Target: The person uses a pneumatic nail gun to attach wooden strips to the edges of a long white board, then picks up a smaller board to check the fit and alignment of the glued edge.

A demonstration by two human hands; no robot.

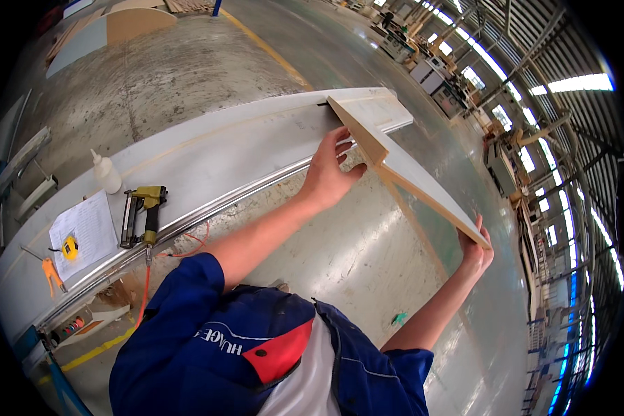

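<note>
A wooden panel with a white face (430,188) and bare wood edges slants from the bench out to my right. A narrower wooden board (359,132) stands against it at an angle, meeting it near its left part. My right hand (475,251) grips the panel's outer end, fingers over the edge. My left hand (327,172) is beside the narrower board, its fingers curved and spread, the fingertips at the board's side. Its thumb points towards the joint and stands apart from the fingers. Whether the fingertips press on the board is hard to see.
On the grey bench (222,149) lie a nail gun (145,204) with an orange hose (144,298), a white squeeze bottle (107,173), a paper sheet (97,222), a yellow tape measure (70,247) and an orange-handled tool (51,273). Machines (433,80) stand far right.
</note>
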